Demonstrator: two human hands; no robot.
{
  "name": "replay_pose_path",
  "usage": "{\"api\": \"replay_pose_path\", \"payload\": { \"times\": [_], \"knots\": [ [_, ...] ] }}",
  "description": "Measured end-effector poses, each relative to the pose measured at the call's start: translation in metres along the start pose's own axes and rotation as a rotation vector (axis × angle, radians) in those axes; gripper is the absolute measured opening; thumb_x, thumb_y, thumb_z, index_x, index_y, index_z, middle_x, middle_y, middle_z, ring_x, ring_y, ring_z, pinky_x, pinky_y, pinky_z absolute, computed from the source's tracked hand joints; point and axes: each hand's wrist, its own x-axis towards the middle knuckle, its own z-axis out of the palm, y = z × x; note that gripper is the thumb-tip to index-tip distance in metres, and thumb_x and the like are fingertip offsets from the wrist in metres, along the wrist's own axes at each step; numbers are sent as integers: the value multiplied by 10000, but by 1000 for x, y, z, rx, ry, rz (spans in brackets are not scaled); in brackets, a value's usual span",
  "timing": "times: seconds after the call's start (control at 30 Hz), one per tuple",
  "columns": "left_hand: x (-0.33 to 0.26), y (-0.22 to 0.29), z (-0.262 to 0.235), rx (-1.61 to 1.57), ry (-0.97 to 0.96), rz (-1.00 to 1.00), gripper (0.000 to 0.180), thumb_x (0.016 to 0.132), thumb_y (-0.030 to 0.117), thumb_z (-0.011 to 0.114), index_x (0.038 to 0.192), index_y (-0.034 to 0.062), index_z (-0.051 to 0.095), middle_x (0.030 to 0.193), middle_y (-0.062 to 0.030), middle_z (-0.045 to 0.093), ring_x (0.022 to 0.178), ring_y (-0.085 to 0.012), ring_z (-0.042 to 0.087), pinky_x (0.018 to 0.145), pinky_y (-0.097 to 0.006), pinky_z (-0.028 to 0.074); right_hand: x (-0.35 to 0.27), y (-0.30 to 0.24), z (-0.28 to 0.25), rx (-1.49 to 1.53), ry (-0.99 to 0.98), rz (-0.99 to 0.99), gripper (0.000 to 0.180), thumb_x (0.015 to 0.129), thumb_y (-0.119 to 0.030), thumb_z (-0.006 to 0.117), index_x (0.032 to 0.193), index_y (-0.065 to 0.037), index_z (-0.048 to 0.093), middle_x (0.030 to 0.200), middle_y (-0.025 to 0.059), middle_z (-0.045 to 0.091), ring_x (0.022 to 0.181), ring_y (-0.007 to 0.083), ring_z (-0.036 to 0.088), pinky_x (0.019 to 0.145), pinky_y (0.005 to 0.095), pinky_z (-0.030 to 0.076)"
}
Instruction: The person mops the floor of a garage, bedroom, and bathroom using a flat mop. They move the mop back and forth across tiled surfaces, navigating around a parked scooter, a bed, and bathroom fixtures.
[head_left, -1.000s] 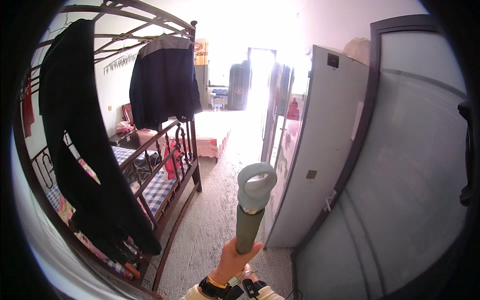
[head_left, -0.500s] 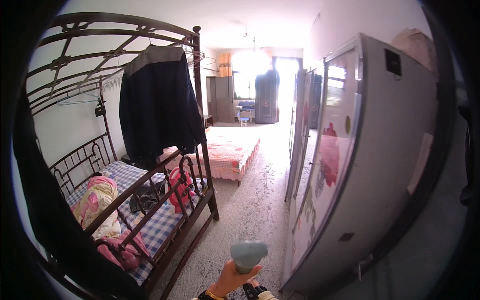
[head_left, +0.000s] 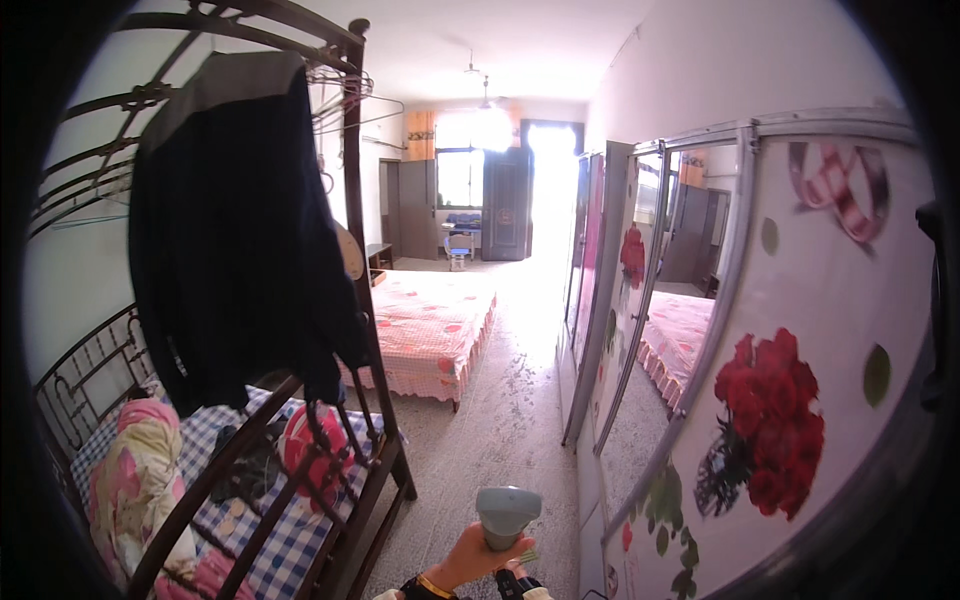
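My left hand rises from the bottom edge, with a yellow band on the wrist. It is closed around a grey-green handle with a rounded plastic top, held upright. Only the handle's top part shows; its lower shaft runs out of the picture. Just right of the handle, at the bottom edge, a pale cuff and a dark shape show where my right hand lies, but the hand itself is hidden. The handle stands over a speckled floor, between a metal bunk bed and a wardrobe.
A dark jacket hangs from the bunk frame at the left, above bedding and a checked sheet. Wardrobes with rose prints and a mirror door line the right. A pink-covered bed stands ahead, with a bright doorway beyond it.
The view has moved forward along the aisle and turned toward the far doorway. The handle's top has sunk lower in the picture. The dark hanging clothes have slid off to the left.
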Motion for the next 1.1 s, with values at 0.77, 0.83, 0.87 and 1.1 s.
{"api": "replay_pose_path", "payload": {
  "times": [0.77,0.83,0.87,1.1],
  "knots": [
    [610,-237,-220,-241,-80,-215,138,822,41,688,861,40,556,826,-29,588,799,-88,543,729,-237,458,537,-325,253,-255,-70,-380,220,826,-169,454,663,-50,542,716,91,620,699,228,603,684,352,524],
    [656,-263,-241,-209,-87,-202,131,832,24,668,864,42,542,832,-39,580,819,-95,541,739,-238,455,571,-359,289,-324,-11,-312,213,822,-170,462,671,-43,542,727,99,624,703,236,602,695,361,524],
    [680,-277,-251,-97,-70,-133,134,839,22,658,877,48,532,828,-41,573,809,-100,538,734,-241,455,592,-376,306,-282,7,-222,207,820,-171,467,678,-40,543,731,102,626,704,238,602,699,366,525],
    [892,-338,-376,11,-147,-36,143,831,70,680,889,49,551,830,-35,591,785,-100,548,705,-247,460,794,-489,411,-97,140,128,109,773,-89,529,675,-44,512,665,84,565,654,249,571,678,397,524]
  ]
}}
